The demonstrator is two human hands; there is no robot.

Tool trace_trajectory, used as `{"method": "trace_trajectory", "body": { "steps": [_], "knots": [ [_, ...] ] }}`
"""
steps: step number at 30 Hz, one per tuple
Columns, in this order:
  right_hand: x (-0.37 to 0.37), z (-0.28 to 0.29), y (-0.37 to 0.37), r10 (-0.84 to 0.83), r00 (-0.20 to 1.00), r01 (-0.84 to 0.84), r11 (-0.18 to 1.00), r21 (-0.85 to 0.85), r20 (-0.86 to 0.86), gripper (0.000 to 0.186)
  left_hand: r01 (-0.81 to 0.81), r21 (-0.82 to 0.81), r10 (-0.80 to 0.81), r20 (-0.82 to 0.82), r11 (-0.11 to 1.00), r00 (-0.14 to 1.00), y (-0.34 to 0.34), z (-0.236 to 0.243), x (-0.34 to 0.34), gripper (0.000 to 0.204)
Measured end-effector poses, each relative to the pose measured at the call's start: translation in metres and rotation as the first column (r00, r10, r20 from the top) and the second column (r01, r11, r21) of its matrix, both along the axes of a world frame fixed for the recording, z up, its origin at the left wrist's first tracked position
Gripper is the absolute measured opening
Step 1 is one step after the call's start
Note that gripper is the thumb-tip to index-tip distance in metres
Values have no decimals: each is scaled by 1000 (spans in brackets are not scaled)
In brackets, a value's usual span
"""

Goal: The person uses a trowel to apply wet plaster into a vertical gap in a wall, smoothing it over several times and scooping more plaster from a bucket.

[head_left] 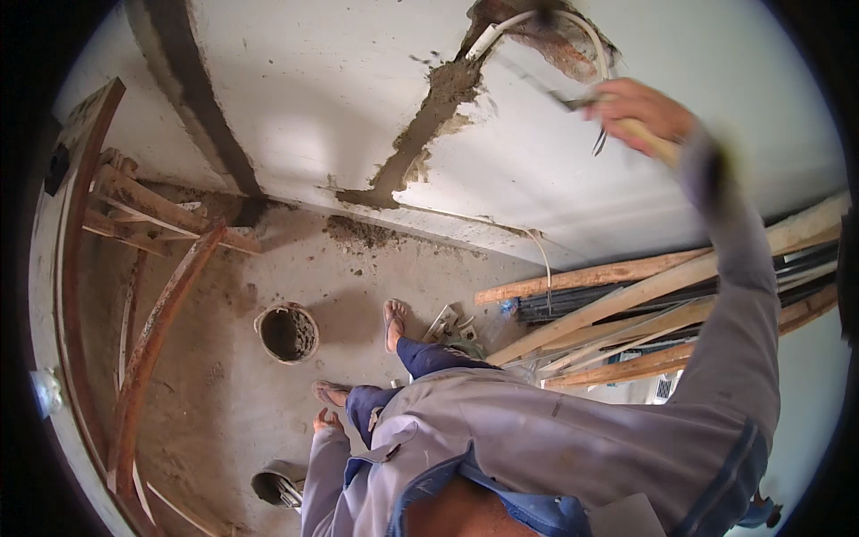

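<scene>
A: Up at the right of the view, the right hand point(646, 115) has its fingers wrapped around a wooden-handled tool point(660, 146), a firm closed grip!

B: And its metal end?

A: Blurred, thin, pointing left across the white wall point(295, 98). I can't tell whether it touches the surface.

B: Where does that put the tool?

A: High in front of the wall, just below the broken hole point(573, 55) with its reddish inside. A pale conduit point(586, 29) arcs over that hole and runs down beside the hand; contact there, I can't call.

B: Left of it, a rough grey-brown mortar strip point(425, 130) slants down the wall toward the floor point(358, 286)!

A: Now the left hand point(328, 419): low beside the person's leg, fingers loosely bent and apart, nothing visible in them.

B: Nearby on the floor, a round bucket point(259, 331) with grey-brown mix inside, and lower down a second container point(293, 468), tipped-looking, with slim things in its mouth.

A: Over at the right, long timbers point(608, 273) lie beside dark rods, below the raised sleeve.
</scene>
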State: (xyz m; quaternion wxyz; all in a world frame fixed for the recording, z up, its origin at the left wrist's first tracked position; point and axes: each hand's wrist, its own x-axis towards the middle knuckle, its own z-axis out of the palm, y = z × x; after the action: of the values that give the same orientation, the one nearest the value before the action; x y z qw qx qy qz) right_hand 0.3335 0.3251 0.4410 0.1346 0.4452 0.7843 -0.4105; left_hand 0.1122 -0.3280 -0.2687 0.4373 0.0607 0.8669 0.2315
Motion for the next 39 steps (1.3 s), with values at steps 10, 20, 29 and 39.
{"method": "trace_trajectory", "body": {
  "steps": [10,20,29,39],
  "knots": [
    [29,-157,-63,35,997,-75,675,734,69,28,-86,355,8,215,931,977,178,49,-17,41],
    [-8,-187,-1,-77,997,24,598,802,28,22,-440,318,186,593,840,783,124,76,-88,40],
    [-24,-113,-7,-183,966,-44,585,810,184,25,-133,313,7,373,940,928,155,26,-132,32],
    [-37,-101,-40,-311,950,152,545,824,31,27,233,318,-305,202,919,931,279,-27,-294,38]
  ]
}}
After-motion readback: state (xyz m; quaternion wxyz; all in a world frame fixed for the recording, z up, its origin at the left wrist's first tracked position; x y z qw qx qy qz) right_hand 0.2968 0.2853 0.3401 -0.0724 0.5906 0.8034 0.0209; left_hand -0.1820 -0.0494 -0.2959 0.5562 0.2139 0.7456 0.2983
